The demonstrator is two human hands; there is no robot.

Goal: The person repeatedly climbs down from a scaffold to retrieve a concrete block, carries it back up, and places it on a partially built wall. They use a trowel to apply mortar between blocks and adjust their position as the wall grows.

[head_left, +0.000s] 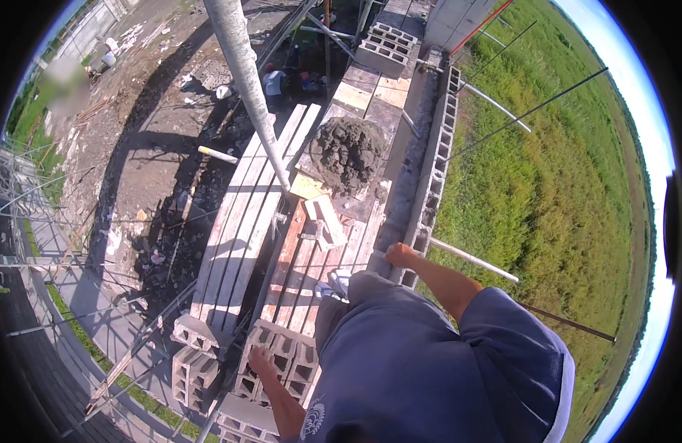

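My left hand (261,360) is at a stack of hollow concrete blocks (300,358) near the lower middle, fingers slightly apart and touching or just above it. My right hand (398,255) is closed at the concrete channel (422,140) beside a row of hollow blocks (437,184), on something I cannot make out. My shoes (333,284) stand on wooden planks (297,288). Ahead, a pile of wet grey mortar (347,151) sits on boards, with short timber offcuts (322,221) nearer me.
A scaffold pole (245,81) rises left of the mortar, beside a second plank run (238,221) and a drop to rubble ground (149,170). A person (274,85) is below. Blocks (385,52) sit at the far end. Grass (548,207) lies beyond the wall, where rods and pipes jut out.
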